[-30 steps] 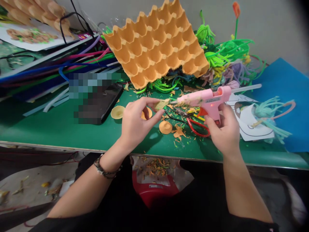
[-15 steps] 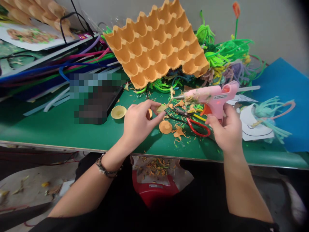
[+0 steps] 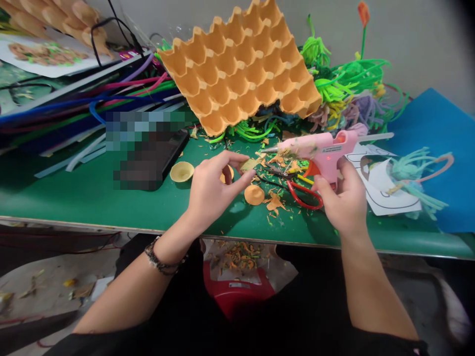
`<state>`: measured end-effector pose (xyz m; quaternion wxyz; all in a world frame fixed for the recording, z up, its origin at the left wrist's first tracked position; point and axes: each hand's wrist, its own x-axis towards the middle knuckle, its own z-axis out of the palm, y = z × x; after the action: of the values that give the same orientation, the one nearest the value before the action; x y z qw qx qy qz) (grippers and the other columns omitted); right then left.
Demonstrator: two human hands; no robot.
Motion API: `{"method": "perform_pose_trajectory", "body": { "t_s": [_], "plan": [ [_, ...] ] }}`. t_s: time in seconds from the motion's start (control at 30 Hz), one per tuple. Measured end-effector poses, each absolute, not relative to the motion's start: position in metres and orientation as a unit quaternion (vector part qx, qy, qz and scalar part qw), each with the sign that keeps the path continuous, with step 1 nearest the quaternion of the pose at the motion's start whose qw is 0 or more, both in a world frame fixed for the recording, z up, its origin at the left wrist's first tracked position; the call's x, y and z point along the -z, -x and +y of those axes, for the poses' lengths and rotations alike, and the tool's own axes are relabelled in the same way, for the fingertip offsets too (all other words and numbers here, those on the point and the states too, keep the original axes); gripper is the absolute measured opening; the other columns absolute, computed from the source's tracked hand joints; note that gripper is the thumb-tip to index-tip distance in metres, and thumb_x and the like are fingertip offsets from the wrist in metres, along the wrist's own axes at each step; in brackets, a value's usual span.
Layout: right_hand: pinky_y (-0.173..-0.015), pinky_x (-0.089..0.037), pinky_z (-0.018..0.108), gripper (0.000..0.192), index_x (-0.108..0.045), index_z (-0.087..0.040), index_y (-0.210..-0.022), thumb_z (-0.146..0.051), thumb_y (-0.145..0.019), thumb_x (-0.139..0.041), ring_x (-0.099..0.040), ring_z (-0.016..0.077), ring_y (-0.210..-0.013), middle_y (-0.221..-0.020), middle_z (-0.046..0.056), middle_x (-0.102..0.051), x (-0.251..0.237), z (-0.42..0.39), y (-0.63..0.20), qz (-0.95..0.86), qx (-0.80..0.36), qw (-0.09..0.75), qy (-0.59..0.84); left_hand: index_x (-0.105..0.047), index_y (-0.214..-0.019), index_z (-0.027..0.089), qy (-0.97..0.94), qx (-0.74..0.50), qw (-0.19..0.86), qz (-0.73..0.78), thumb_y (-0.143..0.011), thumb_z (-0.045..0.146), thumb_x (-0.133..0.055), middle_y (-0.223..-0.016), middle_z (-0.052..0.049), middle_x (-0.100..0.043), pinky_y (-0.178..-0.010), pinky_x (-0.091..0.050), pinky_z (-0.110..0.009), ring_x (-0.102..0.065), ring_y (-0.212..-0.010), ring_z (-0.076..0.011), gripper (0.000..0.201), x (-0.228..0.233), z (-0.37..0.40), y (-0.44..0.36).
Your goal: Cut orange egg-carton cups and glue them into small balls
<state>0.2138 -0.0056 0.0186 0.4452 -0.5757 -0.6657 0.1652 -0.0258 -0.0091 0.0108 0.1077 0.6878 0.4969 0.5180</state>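
Observation:
My left hand (image 3: 217, 185) pinches a small yellowish-green piece (image 3: 251, 164) between thumb and fingers; its exact kind is hard to make out. In my right hand (image 3: 343, 198) is a pink glue gun (image 3: 326, 151), gripped by its handle, with a pale glue stick (image 3: 380, 137) poking out of the back. The gun's metal nozzle points left, just above and beside the small piece. Below lie red-handled scissors (image 3: 306, 195), an orange disc (image 3: 254, 195) and orange scraps (image 3: 274, 200). A pale yellow cup (image 3: 182, 171) rests left of my left hand.
An orange egg tray (image 3: 241, 69) leans at the back over bundles of green pipe cleaners (image 3: 337, 89). A dark phone (image 3: 159, 158) lies at left, beside coloured strips. White paper (image 3: 397, 200) and a blue sheet (image 3: 426, 128) are at right. A red bin (image 3: 239, 291) with scraps stands below.
My right hand has moved slightly left with the glue gun, bringing its nozzle closer to the small piece. My left hand has barely shifted.

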Motion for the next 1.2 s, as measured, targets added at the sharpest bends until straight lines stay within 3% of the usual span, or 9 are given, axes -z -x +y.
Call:
{"method": "perform_pose_trajectory", "body": {
  "t_s": [0.33, 0.63, 0.77, 0.87, 1.07, 1.2],
  "plan": [
    [-0.069, -0.054, 0.038, 0.035, -0.054, -0.024, -0.113, -0.032, -0.079, -0.058, -0.063, 0.022, -0.086, -0.105, 0.006, -0.063, -0.019, -0.006, -0.215, -0.67, -0.156, 0.435, 0.582, -0.064, -0.087, 0.018, -0.658, -0.547, 0.099, 0.508, -0.077, 0.023, -0.067, -0.069, 0.004, -0.064, -0.053, -0.044, -0.02, -0.05, -0.049, -0.0051, 0.012, -0.012, -0.007, 0.03],
    [-0.059, -0.05, 0.033, 0.033, -0.054, -0.025, -0.111, -0.03, -0.079, -0.06, -0.062, 0.0166, -0.068, -0.102, 0.003, -0.063, -0.024, -0.007, -0.214, -0.654, -0.207, 0.442, 0.579, -0.066, -0.089, 0.02, -0.675, -0.483, 0.087, 0.55, -0.078, 0.027, -0.066, -0.071, 0.002, -0.066, -0.056, -0.045, -0.023, -0.053, -0.05, -0.0078, 0.013, -0.009, -0.003, 0.034],
    [-0.055, -0.05, 0.031, 0.033, -0.054, -0.025, -0.11, -0.029, -0.078, -0.06, -0.059, 0.0138, -0.061, -0.094, 0.002, -0.061, -0.027, -0.007, -0.212, -0.644, -0.247, 0.442, 0.574, -0.065, -0.099, 0.02, -0.718, -0.394, 0.051, 0.571, -0.078, 0.027, -0.066, -0.092, -0.004, -0.069, -0.071, -0.047, -0.031, -0.063, -0.072, -0.0162, 0.023, -0.003, 0.0, 0.034],
    [-0.057, -0.05, 0.031, 0.032, -0.054, -0.025, -0.108, -0.029, -0.077, -0.061, -0.058, 0.0134, -0.06, -0.092, 0.002, -0.06, -0.027, -0.006, -0.211, -0.64, -0.257, 0.446, 0.57, -0.059, -0.111, 0.021, -0.718, -0.423, 0.029, 0.552, -0.079, 0.03, -0.065, -0.109, -0.007, -0.063, -0.082, -0.047, -0.037, -0.061, -0.094, -0.0214, 0.034, -0.003, -0.001, 0.032],
    [-0.056, -0.051, 0.031, 0.03, -0.054, -0.023, -0.106, -0.026, -0.077, -0.06, -0.056, 0.0121, -0.059, -0.088, 0.001, -0.059, -0.027, -0.008, -0.207, -0.648, -0.263, 0.448, 0.557, -0.057, -0.1, 0.026, -0.703, -0.509, -0.02, 0.496, -0.082, 0.022, -0.058, -0.109, -0.006, -0.058, -0.091, -0.042, -0.044, -0.053, -0.106, -0.0239, 0.018, -0.014, -0.013, 0.029],
    [-0.055, -0.051, 0.03, 0.03, -0.055, -0.023, -0.105, -0.026, -0.076, -0.06, -0.057, 0.0117, -0.06, -0.095, 0.003, -0.06, -0.028, -0.007, -0.205, -0.648, -0.263, 0.452, 0.554, -0.056, -0.1, 0.027, -0.699, -0.506, -0.023, 0.504, -0.078, 0.02, -0.058, -0.109, -0.006, -0.056, -0.092, -0.038, -0.047, -0.052, -0.106, -0.0253, 0.023, -0.017, -0.016, 0.029]
  ]
}}
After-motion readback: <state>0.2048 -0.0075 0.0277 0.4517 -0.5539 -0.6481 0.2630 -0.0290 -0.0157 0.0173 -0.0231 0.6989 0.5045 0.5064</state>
